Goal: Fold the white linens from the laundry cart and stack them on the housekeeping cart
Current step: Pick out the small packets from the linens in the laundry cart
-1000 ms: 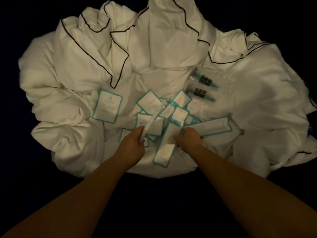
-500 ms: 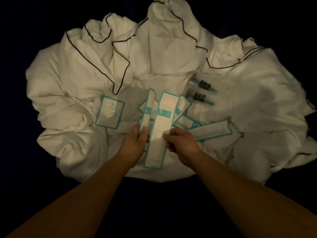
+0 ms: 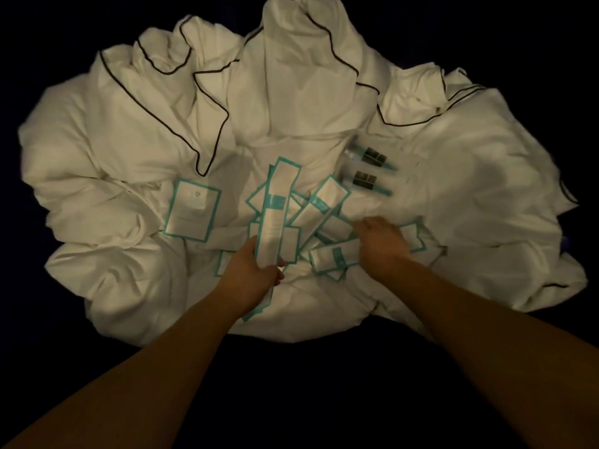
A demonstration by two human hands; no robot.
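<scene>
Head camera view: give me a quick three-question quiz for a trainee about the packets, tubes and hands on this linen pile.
1. True or false: the left hand grips a long teal-edged packet.
2. How many dark-labelled tubes lie on the white linens? A one, B two, C four.
3. Fill in: the square teal-edged packet lies to the person's ____ of that hand.
Key: 1 true; 2 B; 3 left.
</scene>
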